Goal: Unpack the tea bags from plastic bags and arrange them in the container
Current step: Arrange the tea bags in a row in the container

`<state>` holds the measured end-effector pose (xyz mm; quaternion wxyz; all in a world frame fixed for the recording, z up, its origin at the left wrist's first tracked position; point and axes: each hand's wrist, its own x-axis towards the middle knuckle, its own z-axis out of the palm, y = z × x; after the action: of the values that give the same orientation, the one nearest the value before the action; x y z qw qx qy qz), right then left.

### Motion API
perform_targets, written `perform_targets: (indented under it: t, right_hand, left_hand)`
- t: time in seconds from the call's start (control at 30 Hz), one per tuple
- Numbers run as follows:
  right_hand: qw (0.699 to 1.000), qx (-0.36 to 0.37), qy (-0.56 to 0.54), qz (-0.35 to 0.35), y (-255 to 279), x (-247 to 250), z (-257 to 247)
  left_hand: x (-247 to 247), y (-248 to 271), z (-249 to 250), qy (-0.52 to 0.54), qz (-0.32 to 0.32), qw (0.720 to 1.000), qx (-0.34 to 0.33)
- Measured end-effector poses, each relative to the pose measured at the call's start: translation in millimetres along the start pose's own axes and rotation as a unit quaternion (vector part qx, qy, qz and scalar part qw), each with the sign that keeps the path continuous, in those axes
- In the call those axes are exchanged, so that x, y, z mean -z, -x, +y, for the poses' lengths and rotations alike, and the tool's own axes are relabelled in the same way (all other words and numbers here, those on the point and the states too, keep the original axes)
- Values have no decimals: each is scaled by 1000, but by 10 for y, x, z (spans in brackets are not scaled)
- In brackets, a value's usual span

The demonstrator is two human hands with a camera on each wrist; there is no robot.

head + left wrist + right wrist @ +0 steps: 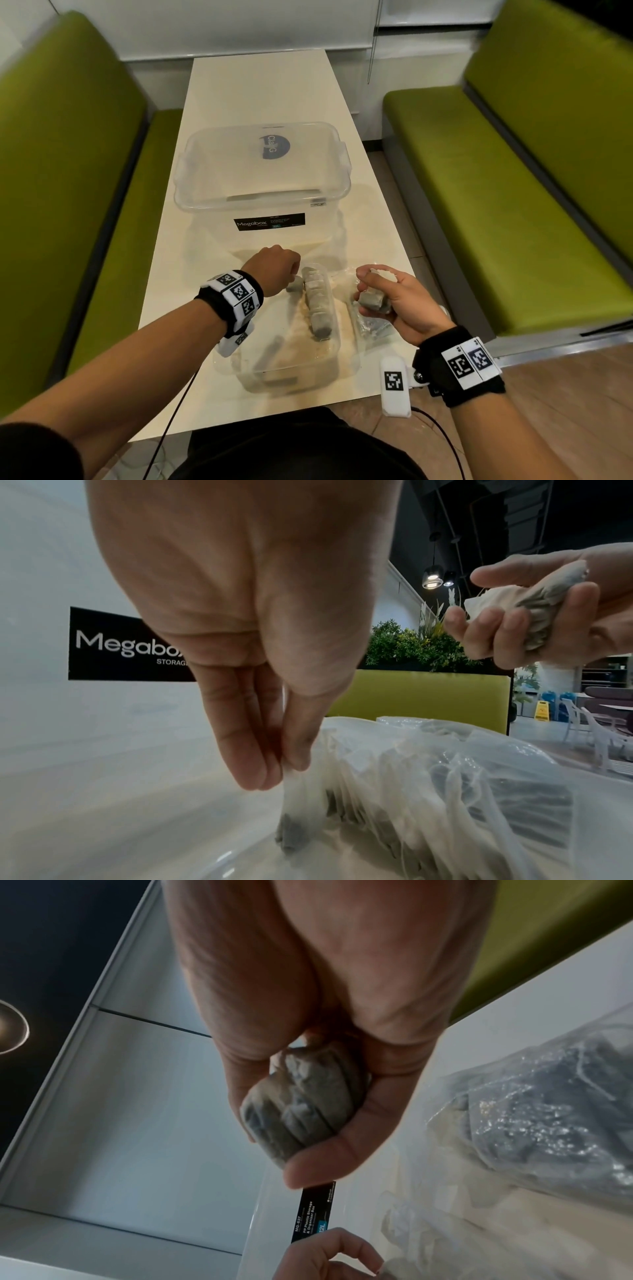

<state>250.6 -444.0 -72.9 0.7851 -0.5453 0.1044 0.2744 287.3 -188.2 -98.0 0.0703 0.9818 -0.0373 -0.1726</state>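
Here the left hand [275,269] pinches one tea bag [291,829] at the far end of the row of tea bags [318,301]. The right hand [394,301], clenched round a bundle of tea bags [373,301], hangs just right of it. The row's long axis runs toward the container [262,168] (open-topped), which stands beyond both hands at mid-table [260,85]; the left hand is nearer.

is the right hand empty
No, the right hand grips a bunch of tea bags, seen plainly in the right wrist view too.
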Motion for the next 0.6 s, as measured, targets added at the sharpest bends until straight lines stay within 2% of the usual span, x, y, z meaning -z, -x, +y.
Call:
perform_targets:
  t: [0.33, 0.6]
  right_hand:
    - [1000, -8, 16, -3, 14, -38, -13]
    - [1000, -15, 21, -2, 6, -41, -13]
  left_hand:
    - [-26, 4, 26, -132, 47, 990, -9]
    - [-34, 9, -20, -143, 70, 987, 15]
